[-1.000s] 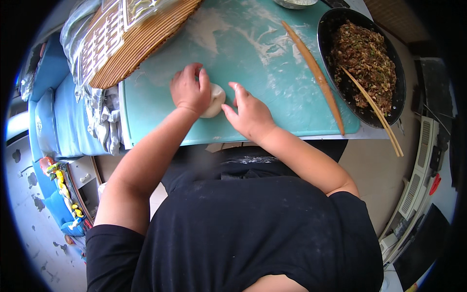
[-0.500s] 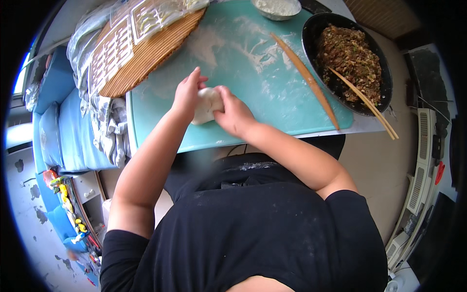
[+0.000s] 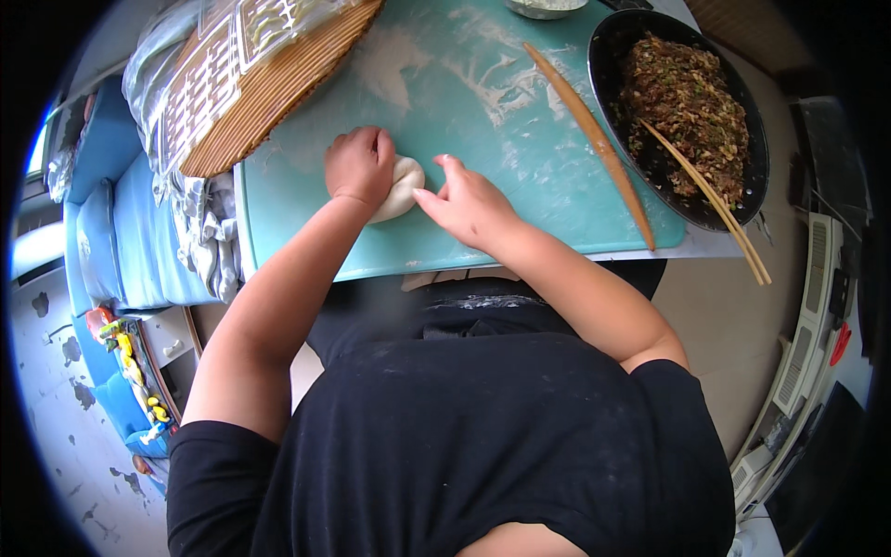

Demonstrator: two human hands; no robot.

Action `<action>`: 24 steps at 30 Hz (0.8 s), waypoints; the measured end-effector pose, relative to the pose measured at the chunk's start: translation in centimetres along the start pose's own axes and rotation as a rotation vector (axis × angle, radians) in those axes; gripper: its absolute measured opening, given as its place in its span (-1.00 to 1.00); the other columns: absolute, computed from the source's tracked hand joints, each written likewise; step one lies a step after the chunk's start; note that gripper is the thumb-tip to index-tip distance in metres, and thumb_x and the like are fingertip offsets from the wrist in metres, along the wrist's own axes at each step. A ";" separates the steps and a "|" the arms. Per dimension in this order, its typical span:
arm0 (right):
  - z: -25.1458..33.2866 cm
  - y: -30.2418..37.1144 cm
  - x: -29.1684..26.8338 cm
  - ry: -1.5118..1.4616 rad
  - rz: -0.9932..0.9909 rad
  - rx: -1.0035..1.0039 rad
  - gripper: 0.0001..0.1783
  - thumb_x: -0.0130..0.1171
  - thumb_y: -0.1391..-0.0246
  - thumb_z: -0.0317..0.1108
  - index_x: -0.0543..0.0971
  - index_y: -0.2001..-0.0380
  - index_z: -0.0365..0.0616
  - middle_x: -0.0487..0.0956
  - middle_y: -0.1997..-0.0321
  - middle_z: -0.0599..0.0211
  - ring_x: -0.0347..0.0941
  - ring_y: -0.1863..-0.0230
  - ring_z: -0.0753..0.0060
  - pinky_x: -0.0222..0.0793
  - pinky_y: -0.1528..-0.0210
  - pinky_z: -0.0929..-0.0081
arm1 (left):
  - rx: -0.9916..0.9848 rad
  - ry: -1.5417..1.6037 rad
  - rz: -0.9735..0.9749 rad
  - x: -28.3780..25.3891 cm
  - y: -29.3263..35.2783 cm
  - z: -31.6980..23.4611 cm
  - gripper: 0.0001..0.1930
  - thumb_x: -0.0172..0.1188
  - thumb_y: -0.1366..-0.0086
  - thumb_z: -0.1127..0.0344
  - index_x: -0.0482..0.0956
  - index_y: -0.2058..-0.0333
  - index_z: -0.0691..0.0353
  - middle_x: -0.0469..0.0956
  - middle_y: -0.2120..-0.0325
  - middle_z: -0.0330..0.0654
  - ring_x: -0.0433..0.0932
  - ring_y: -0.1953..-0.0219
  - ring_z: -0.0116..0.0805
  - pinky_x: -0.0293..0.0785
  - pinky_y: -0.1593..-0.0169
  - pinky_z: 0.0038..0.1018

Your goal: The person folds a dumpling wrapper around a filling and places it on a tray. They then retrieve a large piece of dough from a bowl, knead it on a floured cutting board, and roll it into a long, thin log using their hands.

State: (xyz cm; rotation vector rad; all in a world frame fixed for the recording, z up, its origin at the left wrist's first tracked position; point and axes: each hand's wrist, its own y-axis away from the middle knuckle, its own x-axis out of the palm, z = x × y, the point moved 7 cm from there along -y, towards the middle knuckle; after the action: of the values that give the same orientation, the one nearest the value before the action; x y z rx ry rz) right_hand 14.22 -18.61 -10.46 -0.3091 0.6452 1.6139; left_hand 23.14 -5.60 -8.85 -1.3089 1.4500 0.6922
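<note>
A smooth white lump of dough (image 3: 404, 193) rests on the flour-dusted green mat (image 3: 445, 121), near the table's front edge. My left hand (image 3: 360, 167) bears down on the dough's left side, its fingers curled over and into it. Part of the dough is hidden beneath that hand. On the other side, my right hand (image 3: 473, 206) is open with thumb and fingers apart. Its thumb tip is at the dough's right edge; whether it touches I cannot tell. Right of my hands lies a wooden rolling pin (image 3: 594, 139) with tapered ends.
A black pan (image 3: 601, 97) of minced filling (image 3: 687, 111) stands at the right, with chopsticks (image 3: 710, 195) jutting over its near rim. A bowl of flour (image 3: 546, 9) is at the back. Far left, a round stalk tray (image 3: 278, 102) carries plastic trays (image 3: 200, 97), beside a blue sofa (image 3: 139, 251).
My left hand has turned over from the dough's side to press onto it with curled fingers. The right hand has loosened its hold and moved slightly right. The view has shifted a little.
</note>
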 end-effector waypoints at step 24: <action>-0.6 -0.3 1.0 -0.119 0.086 0.107 -0.32 0.13 -0.02 -0.03 0.23 -0.06 -0.28 0.54 0.40 0.22 0.49 0.32 0.22 0.38 0.24 0.35 | 0.063 0.005 0.035 0.0 1.3 1.8 -0.74 -0.10 -0.25 0.21 0.55 0.35 0.18 0.53 0.35 -0.08 0.43 0.27 0.02 0.34 0.13 -0.20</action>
State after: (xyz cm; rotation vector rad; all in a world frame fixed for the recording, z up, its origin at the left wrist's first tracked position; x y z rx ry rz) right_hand 14.23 -18.08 -11.55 -0.1066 0.6580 1.6592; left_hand 22.45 -3.67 -9.71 -1.2398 1.4907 0.6612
